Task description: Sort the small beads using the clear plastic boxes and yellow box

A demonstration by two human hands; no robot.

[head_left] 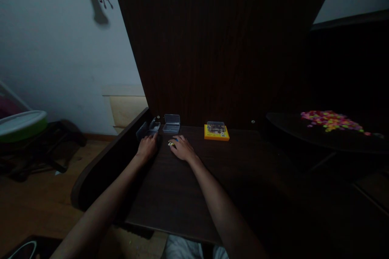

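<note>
Both my arms reach across a dark wooden desk (182,194). My left hand (147,146) rests on the desk just in front of a small open clear plastic box (151,128), fingers curled toward it. My right hand (182,148) lies beside it with fingers bent over small pale pieces (171,143) on the desk; what it grips is too small to name. A second clear plastic box (171,123) with a raised lid stands just behind both hands.
An orange box with a clear tray on top (216,132) sits to the right at the desk's back. A pile of colourful small pieces (331,120) lies on a dark round surface far right. A tall dark panel (212,48) backs the desk. Wooden floor lies to the left.
</note>
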